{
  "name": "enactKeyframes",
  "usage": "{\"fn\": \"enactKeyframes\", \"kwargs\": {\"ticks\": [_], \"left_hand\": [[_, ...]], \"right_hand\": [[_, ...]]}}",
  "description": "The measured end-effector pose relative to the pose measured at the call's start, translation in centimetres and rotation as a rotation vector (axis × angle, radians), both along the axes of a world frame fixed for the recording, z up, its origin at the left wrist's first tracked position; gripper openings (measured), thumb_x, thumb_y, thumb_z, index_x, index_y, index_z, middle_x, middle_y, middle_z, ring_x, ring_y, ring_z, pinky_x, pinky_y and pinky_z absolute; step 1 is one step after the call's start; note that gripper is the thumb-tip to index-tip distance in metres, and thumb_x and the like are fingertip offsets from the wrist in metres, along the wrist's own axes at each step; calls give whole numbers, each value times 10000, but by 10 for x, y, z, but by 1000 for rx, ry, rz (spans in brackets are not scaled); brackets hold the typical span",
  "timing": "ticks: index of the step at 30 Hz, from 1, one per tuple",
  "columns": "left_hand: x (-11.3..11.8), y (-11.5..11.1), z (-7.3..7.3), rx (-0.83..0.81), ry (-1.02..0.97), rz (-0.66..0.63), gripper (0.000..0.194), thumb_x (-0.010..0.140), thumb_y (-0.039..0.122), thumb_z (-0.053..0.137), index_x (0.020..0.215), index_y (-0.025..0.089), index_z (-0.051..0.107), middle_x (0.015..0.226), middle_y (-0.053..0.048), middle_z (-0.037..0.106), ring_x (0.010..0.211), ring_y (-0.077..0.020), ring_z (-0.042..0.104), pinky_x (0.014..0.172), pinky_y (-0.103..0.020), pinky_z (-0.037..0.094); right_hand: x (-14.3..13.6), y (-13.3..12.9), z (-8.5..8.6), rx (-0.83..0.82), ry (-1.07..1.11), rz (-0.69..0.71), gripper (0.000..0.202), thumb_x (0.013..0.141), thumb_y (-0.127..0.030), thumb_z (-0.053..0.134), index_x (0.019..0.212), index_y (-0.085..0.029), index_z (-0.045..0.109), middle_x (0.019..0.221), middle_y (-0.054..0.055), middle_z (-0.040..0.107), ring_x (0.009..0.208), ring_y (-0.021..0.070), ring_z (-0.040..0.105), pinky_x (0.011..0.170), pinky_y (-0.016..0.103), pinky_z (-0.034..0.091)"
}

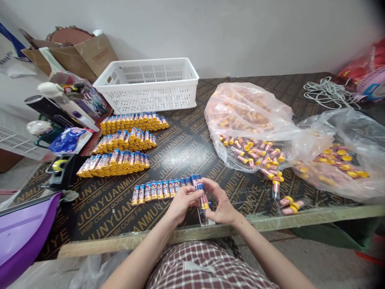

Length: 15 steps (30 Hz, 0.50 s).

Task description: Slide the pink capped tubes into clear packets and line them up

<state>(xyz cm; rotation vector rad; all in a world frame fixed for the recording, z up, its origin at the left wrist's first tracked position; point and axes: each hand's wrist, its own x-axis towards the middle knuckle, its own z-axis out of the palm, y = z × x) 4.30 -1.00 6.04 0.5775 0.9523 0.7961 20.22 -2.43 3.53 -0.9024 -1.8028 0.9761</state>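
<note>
Between my two hands, near the front edge of the table, is a small clear tube [203, 198] with a blue cap on top and a yellow base. My left hand [185, 202] pinches it from the left near the cap. Thumb and fingers of my right hand [220, 202] hold the same tube at its top and bottom. Just beyond my left hand lies a row of blue-labelled tubes [159, 189], side by side on the table; its right end is partly hidden by my hands. A clear piece [202, 218] shows below the held tube.
Stacked rows of finished-looking tubes [114, 163] lie at the left, before a white plastic basket [150, 94]. Clear bags [249, 108] of yellow-capped tubes lie right, with loose tubes [288, 206] near the edge. A tape dispenser [60, 170] and purple dustpan-like object [27, 237] are left.
</note>
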Motion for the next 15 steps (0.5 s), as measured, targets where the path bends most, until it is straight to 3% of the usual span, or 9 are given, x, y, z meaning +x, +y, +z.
{"fn": "enactKeyframes", "kwargs": {"ticks": [15], "left_hand": [[2, -3, 1, 0, 29, 23, 379, 545, 369, 829, 753, 83, 693, 660, -35, 642, 563, -100, 558, 571, -235, 465]], "right_hand": [[-2, -3, -3, -11, 49, -11, 893, 570, -16, 508, 1396, -258, 272, 1357, 86, 455, 1242, 249, 470, 1045, 408, 410]]}}
